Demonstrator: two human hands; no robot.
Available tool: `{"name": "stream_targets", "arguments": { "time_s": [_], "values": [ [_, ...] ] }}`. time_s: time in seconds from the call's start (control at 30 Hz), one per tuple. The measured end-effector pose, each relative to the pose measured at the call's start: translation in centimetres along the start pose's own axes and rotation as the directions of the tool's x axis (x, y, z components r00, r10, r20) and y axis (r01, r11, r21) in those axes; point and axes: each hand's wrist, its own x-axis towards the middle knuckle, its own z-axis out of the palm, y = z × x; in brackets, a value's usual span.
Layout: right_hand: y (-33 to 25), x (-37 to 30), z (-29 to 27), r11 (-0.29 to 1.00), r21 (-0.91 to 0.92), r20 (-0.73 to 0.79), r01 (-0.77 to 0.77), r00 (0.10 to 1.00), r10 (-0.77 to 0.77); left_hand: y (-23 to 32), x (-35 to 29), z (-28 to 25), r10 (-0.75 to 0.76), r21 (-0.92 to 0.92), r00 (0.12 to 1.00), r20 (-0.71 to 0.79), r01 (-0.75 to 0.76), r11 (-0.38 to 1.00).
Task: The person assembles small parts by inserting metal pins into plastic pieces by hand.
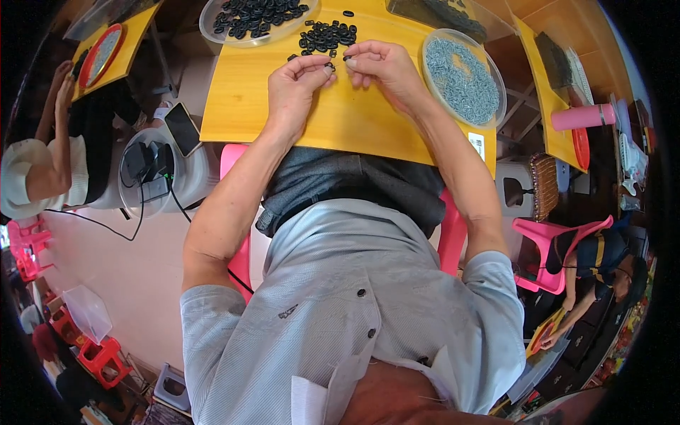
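Note:
Both of my hands are over the yellow table, close together. Between thumb and fingertips, my left hand pinches a small black oval part. My right hand is closed in a pinch on another small black part, mostly covered by the fingers. Just beyond my fingertips lies a loose pile of black oval parts, some with holes. A clear round tub at the far left holds many more of them. To the right, a clear round tray is filled with small silvery screws.
A clear-sided bin with dark contents stands at the far right. Left of the table, a phone and black chargers rest on plastic containers. Another person's hands are at a side table. A pink bottle lies to the right.

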Motion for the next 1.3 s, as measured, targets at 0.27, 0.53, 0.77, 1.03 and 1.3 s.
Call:
{"name": "stream_targets", "arguments": {
  "time_s": [0.27, 0.53, 0.77, 1.03, 1.3],
  "values": [
    [0.1, 0.0, 0.0, 1.000, 0.008, -0.023, -0.028, 0.999, 0.028, -0.1, 0.1, 0.0, -0.022, 0.004, 1.000, 0.003, 0.022, 1.000],
    [0.4, 0.1, 0.1, 1.000, -0.007, -0.005, 0.004, 1.000, -0.004, -0.2, 0.3, -0.1, -0.029, 0.054, 1.000, 0.007, 0.029, 0.998],
    [0.5, 0.0, 0.5, 0.997, 0.017, -0.031, 0.075, 0.997, -0.075, -0.4, 0.2, -0.2, -0.007, -0.056, 1.000, 0.015, 0.008, 0.998],
    [1.7, 0.2, 1.5, 0.991, -0.016, -0.031, 0.135, 0.990, -0.136, -0.4, 0.1, -0.4, -0.009, -0.181, 0.999, 0.041, 0.016, 0.983],
    [0.5, -0.3, 1.3, 0.976, -0.209, -0.064, 0.060, 0.995, -0.074, -0.4, 0.2, -0.2, 0.008, -0.157, 1.000, 0.011, -0.006, 0.988]
  ]
}}
